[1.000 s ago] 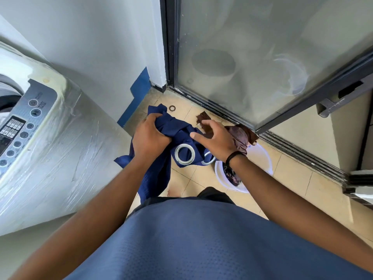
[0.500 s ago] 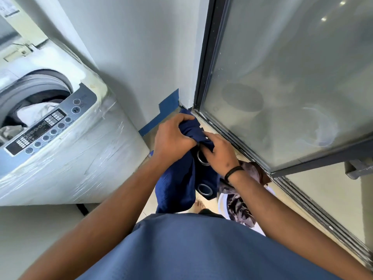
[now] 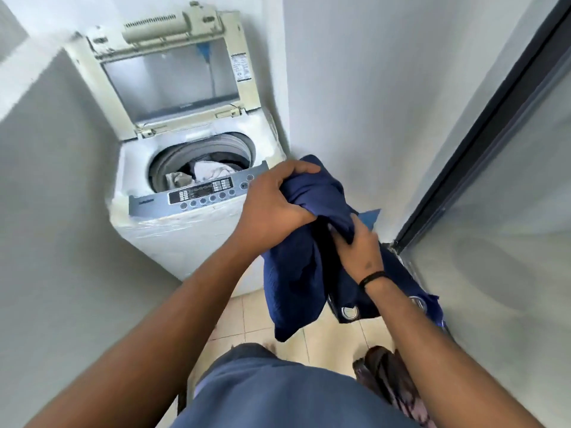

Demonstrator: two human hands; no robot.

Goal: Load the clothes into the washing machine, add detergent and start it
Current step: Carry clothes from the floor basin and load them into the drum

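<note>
Navy blue cloth bunched in both hands at centre right of the frame, just right of the washing machine.

The left hand grips the top of the bundle with curled fingers; the right hand pinches a fold lower down, and the cloth's metal rings hang below. The lid stands upright at upper centre, leaving the drum mouth open, with pale laundry inside. The machine sits between grey walls; a dark door frame edges the right side. Bare tile floor shows below the bundle.
</note>
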